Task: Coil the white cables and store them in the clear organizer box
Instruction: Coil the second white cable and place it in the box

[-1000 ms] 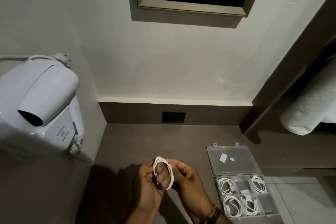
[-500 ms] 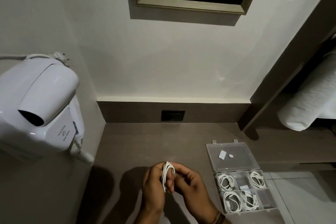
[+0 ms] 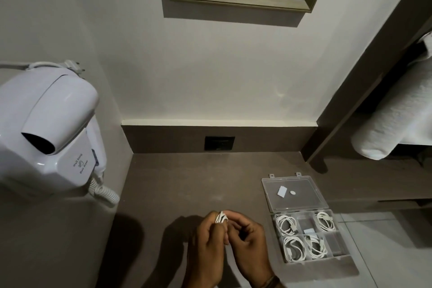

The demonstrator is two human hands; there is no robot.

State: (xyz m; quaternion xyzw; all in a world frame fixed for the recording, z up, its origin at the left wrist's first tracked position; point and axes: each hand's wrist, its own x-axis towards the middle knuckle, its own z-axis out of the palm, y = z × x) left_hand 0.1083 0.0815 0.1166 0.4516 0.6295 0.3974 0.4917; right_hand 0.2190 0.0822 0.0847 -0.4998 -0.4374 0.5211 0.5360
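In front of me runs a brown countertop (image 3: 187, 182). On it, to my right, rests the clear organizer box (image 3: 327, 239), lid (image 3: 294, 194) laid open flat, coiled white cables (image 3: 294, 246) filling compartments.

We see a white cable (image 3: 221, 217) bunched into a small tight bundle of loops, only its top showing, pinched between the fingertips of our left hand (image 3: 207, 244) and right hand (image 3: 247, 244), held above the brown worktop (image 3: 187, 182). To the right lies the clear organizer box (image 3: 304, 222), flat on the worktop with its lid (image 3: 293, 193) swung fully open and lying back; two small white stickers show on the lid. The tray is split into compartments. Four of them each hold a coiled white cable (image 3: 286, 224), lying flat in loose rings: far left, far right, near left and near middle.
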